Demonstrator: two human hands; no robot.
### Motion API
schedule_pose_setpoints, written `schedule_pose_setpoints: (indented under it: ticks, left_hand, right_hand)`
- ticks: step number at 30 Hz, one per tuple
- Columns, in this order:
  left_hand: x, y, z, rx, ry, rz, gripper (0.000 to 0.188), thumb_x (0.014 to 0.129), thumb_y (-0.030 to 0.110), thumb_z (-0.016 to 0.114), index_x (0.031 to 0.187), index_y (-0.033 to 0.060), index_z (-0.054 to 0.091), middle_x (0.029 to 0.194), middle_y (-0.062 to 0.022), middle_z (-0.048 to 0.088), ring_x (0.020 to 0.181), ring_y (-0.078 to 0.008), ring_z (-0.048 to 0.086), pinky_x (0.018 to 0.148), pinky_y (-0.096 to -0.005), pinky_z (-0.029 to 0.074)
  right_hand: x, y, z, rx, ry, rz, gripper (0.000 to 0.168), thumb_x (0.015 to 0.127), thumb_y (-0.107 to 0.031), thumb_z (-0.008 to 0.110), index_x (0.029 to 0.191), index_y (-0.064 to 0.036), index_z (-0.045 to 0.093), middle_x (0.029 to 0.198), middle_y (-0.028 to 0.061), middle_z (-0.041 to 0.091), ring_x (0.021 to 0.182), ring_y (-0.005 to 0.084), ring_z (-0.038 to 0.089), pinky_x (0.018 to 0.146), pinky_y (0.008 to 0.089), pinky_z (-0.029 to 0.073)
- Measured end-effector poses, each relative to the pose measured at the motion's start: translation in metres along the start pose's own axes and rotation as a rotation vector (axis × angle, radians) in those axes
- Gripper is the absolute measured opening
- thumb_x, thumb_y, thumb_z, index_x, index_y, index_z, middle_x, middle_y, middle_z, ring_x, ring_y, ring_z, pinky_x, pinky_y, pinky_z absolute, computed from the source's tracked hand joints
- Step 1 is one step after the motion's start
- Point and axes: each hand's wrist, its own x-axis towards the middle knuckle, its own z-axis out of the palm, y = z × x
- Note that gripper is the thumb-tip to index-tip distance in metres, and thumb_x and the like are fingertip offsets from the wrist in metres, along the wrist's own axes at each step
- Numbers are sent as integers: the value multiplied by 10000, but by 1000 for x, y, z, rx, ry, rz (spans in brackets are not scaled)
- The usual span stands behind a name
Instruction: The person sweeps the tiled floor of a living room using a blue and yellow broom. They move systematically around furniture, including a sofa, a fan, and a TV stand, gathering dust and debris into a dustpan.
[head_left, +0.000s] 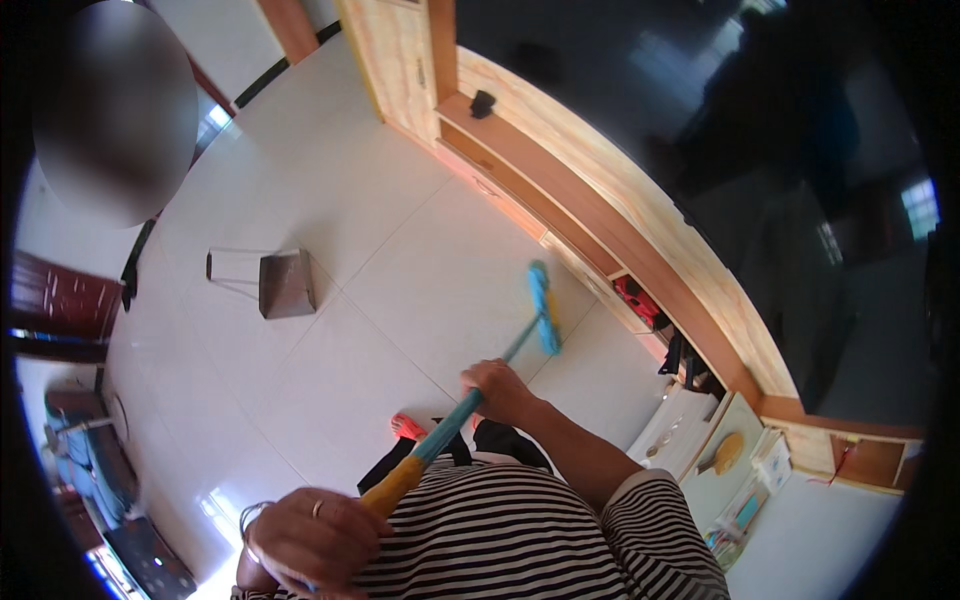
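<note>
My left hand (319, 536), with a ring on one finger and a bracelet at the wrist, is closed round the yellow upper end of a broom handle (442, 439). Lower on the same handle, my right hand (499, 390) grips the blue-green part. The pole slants away to a blue broom head (543, 307) with some yellow on it, which is at the tiled floor beside a low cabinet and slightly blurred. A metal dustpan (286, 285) with a wire-like handle stands on the floor to the left, apart from the broom.
A long wood cabinet (540, 169) runs along the right under a large dark screen (675, 112). A red and black item (637, 301) sits in its lower shelf. White drawers (675, 424) stand at the right. Blue-covered furniture (94, 465) is at the far left. A red sandal (407, 426) shows below me.
</note>
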Motion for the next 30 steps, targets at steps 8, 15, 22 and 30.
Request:
schedule_pose_setpoints:
  ticks: [8,15,22,30]
  left_hand:
    - [-81,-21,-24,-95,473,-341,139,721,-92,562,630,4,521,682,-139,599,707,-256,605,797,-461,474]
    - [-102,77,-42,336,406,-98,163,704,87,652,581,72,548,517,-52,551,479,-168,563,539,-330,516]
    - [-100,121,-46,348,33,20,157,717,145,715,645,85,588,552,-38,569,529,-161,597,583,-304,542]
    - [-117,44,-85,-81,29,-119,161,749,-37,655,698,50,529,694,-106,605,754,-249,620,835,-468,459]
  right_hand:
    - [-10,38,99,-92,13,-14,222,630,-190,648,595,-85,456,589,107,521,606,345,551,536,445,432]
    - [110,-94,165,134,56,-248,153,647,-59,608,623,-84,460,620,93,549,632,331,552,564,418,430]
    - [131,-144,149,159,60,-358,155,636,-31,618,646,-96,478,629,73,560,646,310,563,590,402,436]
    - [32,-65,101,-102,213,1,142,675,-64,583,617,-62,452,597,133,509,614,355,524,548,437,403]
